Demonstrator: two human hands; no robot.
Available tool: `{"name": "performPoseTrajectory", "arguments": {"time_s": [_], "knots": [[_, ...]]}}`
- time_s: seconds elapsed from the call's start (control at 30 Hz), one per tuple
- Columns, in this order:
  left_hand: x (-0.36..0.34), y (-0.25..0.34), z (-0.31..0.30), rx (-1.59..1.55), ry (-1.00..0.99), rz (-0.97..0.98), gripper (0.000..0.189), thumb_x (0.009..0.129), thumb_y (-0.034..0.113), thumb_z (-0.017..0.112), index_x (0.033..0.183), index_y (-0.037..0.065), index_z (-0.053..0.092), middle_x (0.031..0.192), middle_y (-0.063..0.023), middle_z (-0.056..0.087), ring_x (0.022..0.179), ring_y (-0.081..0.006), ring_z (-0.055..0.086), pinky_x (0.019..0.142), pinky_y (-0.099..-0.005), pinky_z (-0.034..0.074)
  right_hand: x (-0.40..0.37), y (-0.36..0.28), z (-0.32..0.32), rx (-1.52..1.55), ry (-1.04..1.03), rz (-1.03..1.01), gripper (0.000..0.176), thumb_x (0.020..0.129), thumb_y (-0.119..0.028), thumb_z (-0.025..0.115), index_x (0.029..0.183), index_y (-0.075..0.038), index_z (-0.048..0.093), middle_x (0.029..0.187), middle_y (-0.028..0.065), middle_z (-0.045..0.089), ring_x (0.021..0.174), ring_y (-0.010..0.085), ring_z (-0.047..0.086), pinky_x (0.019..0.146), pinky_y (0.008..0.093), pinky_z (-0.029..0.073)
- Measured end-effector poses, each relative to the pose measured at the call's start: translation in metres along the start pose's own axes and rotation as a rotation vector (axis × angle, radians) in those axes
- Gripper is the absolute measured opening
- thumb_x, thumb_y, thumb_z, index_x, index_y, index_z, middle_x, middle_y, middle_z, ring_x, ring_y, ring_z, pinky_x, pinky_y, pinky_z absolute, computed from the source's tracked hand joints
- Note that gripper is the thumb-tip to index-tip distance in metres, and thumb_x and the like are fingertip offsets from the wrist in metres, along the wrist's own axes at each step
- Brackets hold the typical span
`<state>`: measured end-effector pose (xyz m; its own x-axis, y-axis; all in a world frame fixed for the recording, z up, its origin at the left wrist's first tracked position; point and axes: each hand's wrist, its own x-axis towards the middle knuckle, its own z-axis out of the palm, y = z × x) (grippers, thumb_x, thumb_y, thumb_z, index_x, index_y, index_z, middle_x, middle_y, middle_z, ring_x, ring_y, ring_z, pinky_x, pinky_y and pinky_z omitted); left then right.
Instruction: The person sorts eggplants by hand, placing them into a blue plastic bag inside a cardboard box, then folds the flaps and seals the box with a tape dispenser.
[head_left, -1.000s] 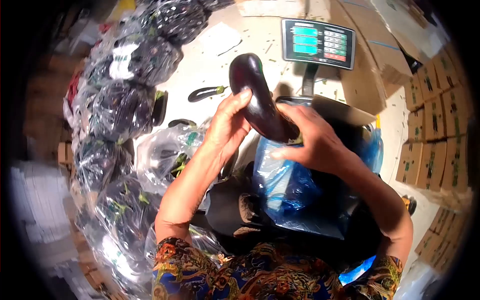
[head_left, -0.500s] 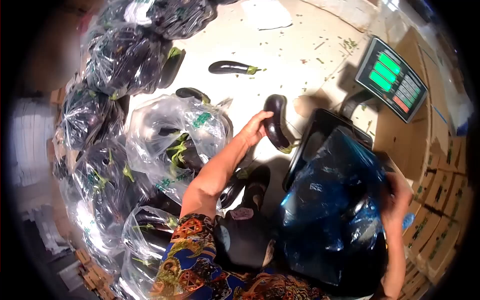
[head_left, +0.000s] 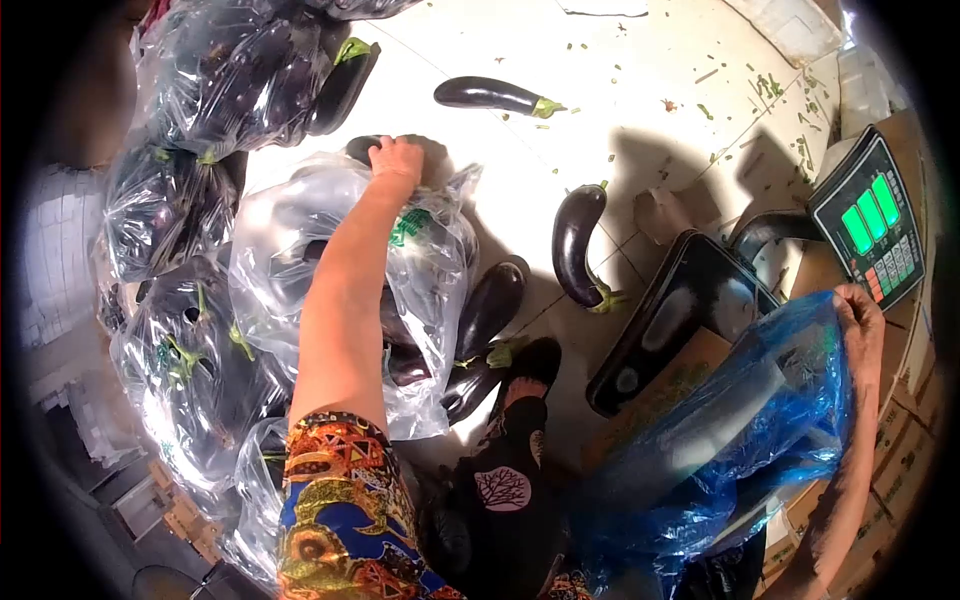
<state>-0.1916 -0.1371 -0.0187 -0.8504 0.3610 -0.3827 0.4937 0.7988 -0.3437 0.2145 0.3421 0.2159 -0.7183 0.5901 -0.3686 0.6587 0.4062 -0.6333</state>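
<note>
My left hand (head_left: 397, 160) reaches over the open clear bag and has its fingers curled on an eggplant (head_left: 362, 149), mostly hidden behind the hand and plastic. At the right, my right hand (head_left: 862, 312) pinches the rim of a blue plastic bag (head_left: 740, 420), which hangs down toward my lap. A curved eggplant (head_left: 576, 240) lies on the tiles beside the black scale platform (head_left: 690, 310). Farther off lies another eggplant (head_left: 490, 95). The clear bag (head_left: 440, 250) below my left arm holds eggplants, and one eggplant (head_left: 492, 305) rests against its right side.
Several filled bags of eggplants (head_left: 235, 80) line the left side. The scale's lit display (head_left: 870, 215) stands at the right, near stacked cartons (head_left: 900, 465). My foot (head_left: 525, 385) is between the clear bag and the scale. Green scraps (head_left: 765, 85) litter the floor.
My left hand has let go of the curved eggplant and moved left to another one. My right hand has shifted right and up, with the blue bag spread wider. The view has shifted.
</note>
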Motion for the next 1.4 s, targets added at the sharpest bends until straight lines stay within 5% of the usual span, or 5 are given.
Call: {"name": "performPoseTrajectory", "arguments": {"time_s": [0.5,0.63,0.77,1.2,1.4], "knots": [[0.007,-0.035,-0.007,0.214,-0.1,0.244,0.033,0.082,0.016,0.066,0.114,0.014,0.061,0.113,-0.0078,0.063,0.112,-0.0282,0.056,0.09,-0.0534,0.045,-0.037,-0.024,-0.007,0.194,0.022,0.039,0.013,0.094,-0.014,0.059,0.099,-0.002,0.062,0.085,-0.0042,0.057,0.077,0.005,0.05,0.07,0.0203,0.041],[0.005,-0.026,-0.024,-0.482,0.136,-0.045,0.04,0.076,0.027,0.073,0.102,0.006,0.05,0.108,-0.0165,0.064,0.1,-0.0395,0.06,0.086,-0.047,0.047,-0.041,-0.03,-0.021,0.013,0.295,-0.108,0.023,0.096,-0.02,0.059,0.113,-0.005,0.062,0.107,0.0004,0.06,0.098,0.0082,0.052,0.089,0.0243,0.04],[-0.007,-0.013,-0.063,-1.635,0.353,0.11,0.047,0.081,0.019,0.074,0.115,0.0,0.048,0.101,-0.0105,0.061,0.094,-0.0169,0.06,0.083,-0.0319,0.05,-0.043,-0.015,-0.055,-0.154,0.518,-0.17,0.033,0.096,-0.025,0.057,0.125,-0.009,0.06,0.123,0.0047,0.06,0.119,0.0175,0.053,0.106,0.0337,0.038],[-0.221,0.077,-0.244,-2.766,-0.479,0.65,0.062,0.093,0.045,0.054,0.136,0.001,0.041,0.124,-0.0218,0.055,0.115,-0.0366,0.056,0.096,-0.0528,0.048,-0.163,-0.154,0.039,0.088,0.04,-0.572,0.033,0.078,-0.012,0.075,0.108,-0.006,0.063,0.118,0.0109,0.062,0.102,0.022,0.062,0.076,0.0325,0.051],[-0.278,0.11,-0.259,-2.727,-0.785,0.876,0.067,0.088,0.046,0.059,0.137,0.005,0.038,0.101,-0.016,0.06,0.084,-0.0251,0.064,0.074,-0.0386,0.056,-0.202,-0.133,0.056,-0.018,-0.046,-0.649,0.03,0.08,-0.01,0.072,0.106,-0.003,0.06,0.112,0.0158,0.06,0.099,0.0362,0.062,0.082,0.0403,0.051]]}}
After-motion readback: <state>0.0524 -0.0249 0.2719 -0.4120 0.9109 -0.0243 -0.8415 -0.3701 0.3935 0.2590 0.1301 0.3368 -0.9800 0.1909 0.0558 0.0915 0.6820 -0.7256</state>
